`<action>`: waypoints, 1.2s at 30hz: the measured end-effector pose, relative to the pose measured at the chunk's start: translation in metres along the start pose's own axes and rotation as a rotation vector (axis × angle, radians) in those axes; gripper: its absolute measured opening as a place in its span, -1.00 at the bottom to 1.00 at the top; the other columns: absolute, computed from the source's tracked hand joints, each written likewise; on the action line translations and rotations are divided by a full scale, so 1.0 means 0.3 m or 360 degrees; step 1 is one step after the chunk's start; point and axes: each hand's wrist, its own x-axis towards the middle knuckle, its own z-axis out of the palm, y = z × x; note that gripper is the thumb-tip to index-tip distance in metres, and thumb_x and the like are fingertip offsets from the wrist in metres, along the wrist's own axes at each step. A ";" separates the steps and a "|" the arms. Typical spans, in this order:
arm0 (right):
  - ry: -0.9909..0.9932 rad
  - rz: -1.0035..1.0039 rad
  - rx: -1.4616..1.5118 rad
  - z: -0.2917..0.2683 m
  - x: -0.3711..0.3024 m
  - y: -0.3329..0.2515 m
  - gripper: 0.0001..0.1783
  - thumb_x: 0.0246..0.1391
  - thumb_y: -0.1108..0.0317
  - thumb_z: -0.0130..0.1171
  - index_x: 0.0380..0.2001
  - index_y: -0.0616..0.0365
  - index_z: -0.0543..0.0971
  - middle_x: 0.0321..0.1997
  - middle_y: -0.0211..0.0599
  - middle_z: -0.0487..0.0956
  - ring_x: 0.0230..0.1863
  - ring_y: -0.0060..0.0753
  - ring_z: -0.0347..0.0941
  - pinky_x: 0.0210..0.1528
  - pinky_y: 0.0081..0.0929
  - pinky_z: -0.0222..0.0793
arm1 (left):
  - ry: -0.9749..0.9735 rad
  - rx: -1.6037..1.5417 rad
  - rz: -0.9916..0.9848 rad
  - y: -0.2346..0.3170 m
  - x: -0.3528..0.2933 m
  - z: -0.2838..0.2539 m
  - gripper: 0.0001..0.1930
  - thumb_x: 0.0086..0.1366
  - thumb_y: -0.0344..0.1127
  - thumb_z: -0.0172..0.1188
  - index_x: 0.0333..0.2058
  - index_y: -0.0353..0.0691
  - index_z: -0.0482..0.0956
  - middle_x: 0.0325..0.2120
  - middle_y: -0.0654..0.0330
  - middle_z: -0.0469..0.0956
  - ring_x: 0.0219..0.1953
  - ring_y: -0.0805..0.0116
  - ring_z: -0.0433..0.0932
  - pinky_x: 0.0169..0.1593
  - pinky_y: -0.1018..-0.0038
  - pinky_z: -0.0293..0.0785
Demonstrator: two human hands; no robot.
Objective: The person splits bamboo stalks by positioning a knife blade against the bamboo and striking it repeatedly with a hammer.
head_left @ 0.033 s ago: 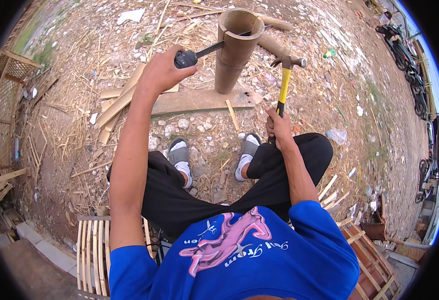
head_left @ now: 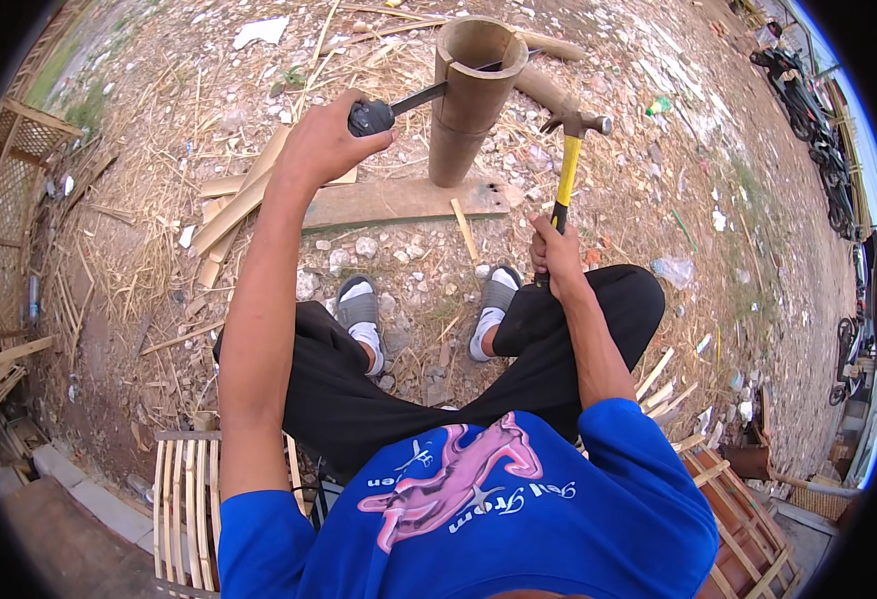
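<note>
A thick bamboo tube (head_left: 456, 140) stands upright, slightly leaning, on a flat wooden plank (head_left: 369, 206) in front of my feet. The blade of a large knife (head_left: 419, 99) lies across the tube's top, sunk into its near-left rim, and its tip shows past the far right side. My left hand (head_left: 321, 145) is closed around the knife's black handle. To the right of the tube, my right hand (head_left: 556, 254) grips a claw hammer (head_left: 569, 170) by its black and yellow handle. The hammer head points up, apart from the knife and the tube.
Split bamboo strips (head_left: 244, 205) lie left of the plank. One short strip (head_left: 465, 230) rests at its front edge. Another bamboo length (head_left: 545, 90) lies behind the tube. Stones and straw litter the ground. Slatted bamboo frames (head_left: 187, 509) flank me, and motorbikes (head_left: 798, 100) stand far right.
</note>
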 end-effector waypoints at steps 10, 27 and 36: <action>0.0103 -0.0007 -0.0118 -0.025 0.045 0.043 -0.67 0.18 0.30 0.18 -0.56 -0.03 0.27 -0.76 -0.64 0.17 -0.81 -0.72 0.04 -0.77 -0.61 -0.08 | -0.0002 0.0013 -0.0033 0.001 0.011 0.020 -0.36 0.01 0.16 0.38 -0.05 -0.19 0.55 -0.34 0.01 0.64 -0.29 0.14 0.65 -0.18 0.29 0.54; 0.0133 0.0131 -0.0229 -0.013 0.078 0.094 -0.80 0.17 0.31 0.16 -0.49 0.10 0.42 -0.69 -0.59 0.27 -0.73 -0.73 0.15 -0.72 -0.61 0.03 | 0.0013 0.0050 -0.0064 -0.001 0.023 -0.006 -0.37 0.03 0.18 0.37 -0.06 -0.16 0.55 -0.35 0.04 0.65 -0.30 0.15 0.66 -0.18 0.29 0.54; -0.0305 -0.0067 0.0170 0.001 0.033 -0.004 -0.76 0.21 0.33 0.21 -0.25 0.07 0.33 -0.61 -0.51 0.31 -0.69 -0.64 0.22 -0.65 -0.62 0.15 | 0.0032 0.0039 -0.0026 0.001 0.030 -0.010 -0.40 0.03 0.17 0.37 -0.10 -0.15 0.56 -0.39 0.07 0.65 -0.33 0.19 0.65 -0.21 0.31 0.53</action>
